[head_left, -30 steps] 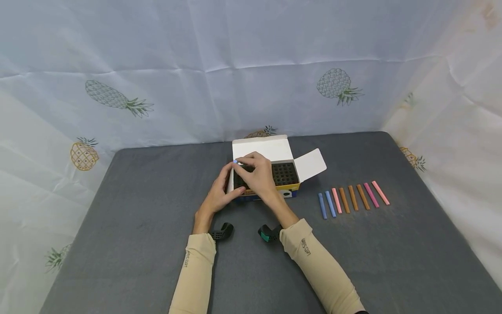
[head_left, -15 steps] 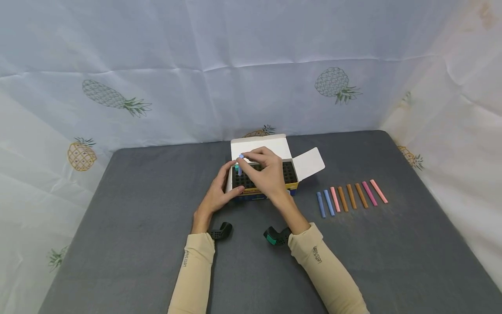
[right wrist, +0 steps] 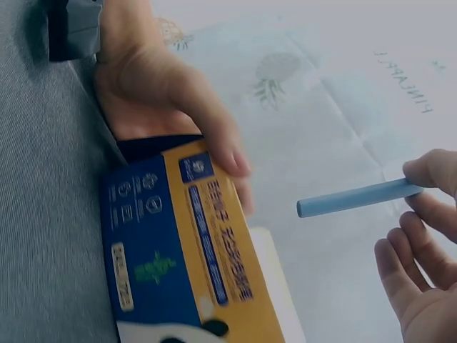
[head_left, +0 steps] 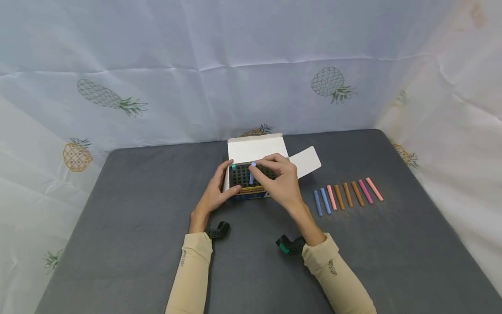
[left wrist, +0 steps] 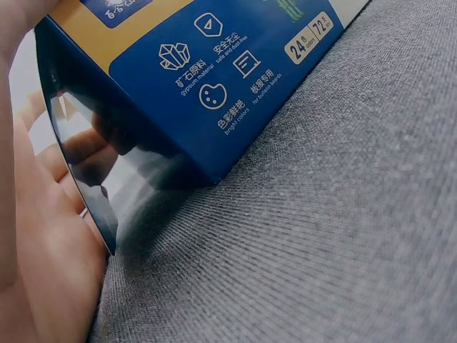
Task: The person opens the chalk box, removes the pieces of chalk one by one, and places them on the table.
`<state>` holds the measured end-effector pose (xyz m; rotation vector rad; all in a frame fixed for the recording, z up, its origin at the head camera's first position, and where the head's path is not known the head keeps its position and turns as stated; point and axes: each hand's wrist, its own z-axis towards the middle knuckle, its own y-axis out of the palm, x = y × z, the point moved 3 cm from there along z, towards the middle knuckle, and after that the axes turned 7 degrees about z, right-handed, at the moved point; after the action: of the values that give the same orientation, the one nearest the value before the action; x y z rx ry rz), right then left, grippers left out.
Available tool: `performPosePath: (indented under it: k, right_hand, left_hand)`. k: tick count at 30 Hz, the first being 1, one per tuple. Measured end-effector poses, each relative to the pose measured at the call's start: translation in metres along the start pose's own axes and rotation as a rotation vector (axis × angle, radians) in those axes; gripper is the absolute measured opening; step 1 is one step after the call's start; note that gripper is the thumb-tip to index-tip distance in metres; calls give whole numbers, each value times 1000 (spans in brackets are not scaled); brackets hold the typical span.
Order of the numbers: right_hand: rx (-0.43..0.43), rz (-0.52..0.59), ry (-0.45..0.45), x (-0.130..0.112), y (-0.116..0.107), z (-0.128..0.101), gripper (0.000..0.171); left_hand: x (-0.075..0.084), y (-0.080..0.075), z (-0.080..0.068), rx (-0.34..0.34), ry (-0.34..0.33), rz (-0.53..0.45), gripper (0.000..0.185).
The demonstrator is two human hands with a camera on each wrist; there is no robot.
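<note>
A blue chalk stick (right wrist: 357,198) is pinched between thumb and fingertips of my right hand (head_left: 280,181). In the head view it stands nearly upright over the chalk box's dark holed insert (head_left: 240,175). The right wrist view shows its free end apart from the box. My left hand (head_left: 213,189) grips the left end of the chalk box (right wrist: 164,236), thumb at the front edge and fingers round the left side. That box is blue and yellow, with its white lid (head_left: 256,148) raised. One green chalk stick (head_left: 233,167) sits in the insert's back left corner.
On the dark grey table (head_left: 149,226), right of the box, lies a row of chalk: blue sticks (head_left: 325,200), brown sticks (head_left: 347,194), pink ones (head_left: 374,189) and a magenta one (head_left: 365,191). A white side flap (head_left: 306,162) sticks out from the box's right end.
My right hand has moved right with the blue chalk, from the box's left end towards its middle. The green chalk in the corner has come into sight. My left hand stays on the box.
</note>
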<state>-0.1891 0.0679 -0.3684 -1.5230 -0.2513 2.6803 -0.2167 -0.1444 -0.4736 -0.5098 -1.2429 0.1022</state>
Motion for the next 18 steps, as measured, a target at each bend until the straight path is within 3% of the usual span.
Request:
performPosePath:
  k: [18]
  right_hand:
    - [59, -79, 13, 9, -50, -13, 17]
  left_hand:
    - [2, -2, 1, -3, -25, 18, 81]
